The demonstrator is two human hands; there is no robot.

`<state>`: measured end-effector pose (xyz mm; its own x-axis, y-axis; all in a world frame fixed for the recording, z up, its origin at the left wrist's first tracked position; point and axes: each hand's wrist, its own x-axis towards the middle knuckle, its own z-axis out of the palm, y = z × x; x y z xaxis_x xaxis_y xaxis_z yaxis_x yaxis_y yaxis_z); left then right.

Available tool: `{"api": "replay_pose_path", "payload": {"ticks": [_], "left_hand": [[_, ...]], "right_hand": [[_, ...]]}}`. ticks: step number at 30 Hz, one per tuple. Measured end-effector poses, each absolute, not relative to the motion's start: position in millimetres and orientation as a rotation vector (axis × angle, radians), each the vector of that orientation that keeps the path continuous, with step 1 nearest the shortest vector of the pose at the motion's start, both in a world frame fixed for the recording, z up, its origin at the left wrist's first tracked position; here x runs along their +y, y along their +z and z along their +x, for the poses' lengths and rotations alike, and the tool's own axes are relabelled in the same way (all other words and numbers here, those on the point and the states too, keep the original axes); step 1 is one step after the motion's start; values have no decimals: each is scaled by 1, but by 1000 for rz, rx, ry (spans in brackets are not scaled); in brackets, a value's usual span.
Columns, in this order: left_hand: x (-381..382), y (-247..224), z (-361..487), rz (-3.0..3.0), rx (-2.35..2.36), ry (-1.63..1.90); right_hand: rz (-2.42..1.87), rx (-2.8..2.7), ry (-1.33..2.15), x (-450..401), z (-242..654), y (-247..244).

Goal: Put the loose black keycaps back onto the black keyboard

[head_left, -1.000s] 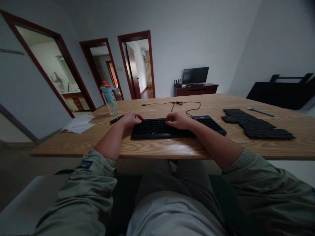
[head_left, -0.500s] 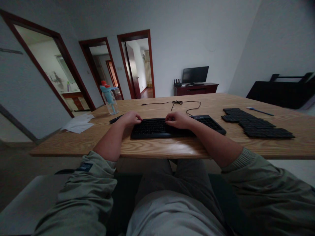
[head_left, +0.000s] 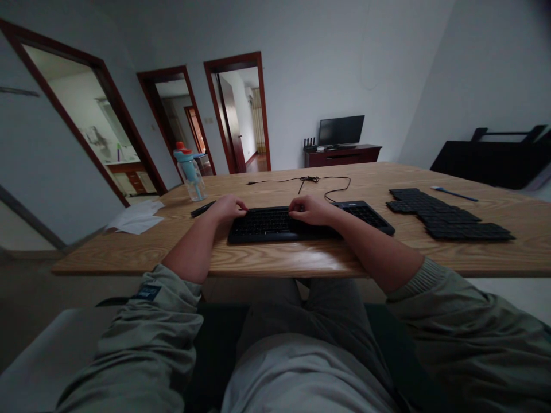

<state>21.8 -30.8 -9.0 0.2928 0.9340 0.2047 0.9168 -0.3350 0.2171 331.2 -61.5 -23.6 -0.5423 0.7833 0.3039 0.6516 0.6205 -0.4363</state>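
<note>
A black keyboard (head_left: 275,225) lies near the front edge of the wooden table, its cable (head_left: 279,181) looped behind it. My left hand (head_left: 229,207) rests at the keyboard's left end, thumb and fingers drawn together at its back left corner. Over the middle of the keyboard is my right hand (head_left: 313,210), its fingers curled into a pinch. Whatever either pinch holds is too small or hidden to make out. On the right, black keycaps (head_left: 447,215) are laid out in staggered rows.
Behind the keycaps lies a blue brush (head_left: 456,194). A clear bottle with a red and blue lid (head_left: 190,175) stands at the back left, near white papers (head_left: 136,217). A black pen-like item (head_left: 202,209) lies beside my left hand. The table's front edge (head_left: 275,274) runs before me.
</note>
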Motion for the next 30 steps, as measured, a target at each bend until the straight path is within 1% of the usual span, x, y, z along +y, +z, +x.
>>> {"api": "replay_pose_path", "payload": {"ticks": [4,10,16,19,23,25,27,30], "left_hand": [[-32,-8,21,2464,1760,468],[-32,-3,24,2494,1760,383],[-27,-9,28,2535,1755,298],[-30,-12,26,2528,1744,363],[-36,-9,18,2529,1688,648],[-37,-8,14,2555,1669,737],[-36,-7,12,2560,1624,723],[-32,-9,12,2529,1528,574]], "right_hand": [[-1144,-2372,375,-62,332,-23],[-1168,-2373,362,-62,332,-23],[-1140,-2371,396,-62,332,-24],[-1154,-2357,398,-64,331,-22],[-1185,-2315,331,-65,333,-18],[-1173,-2287,294,-63,337,-14],[-1158,-2250,279,-59,349,-6],[-1200,-2158,202,-53,384,17]]}}
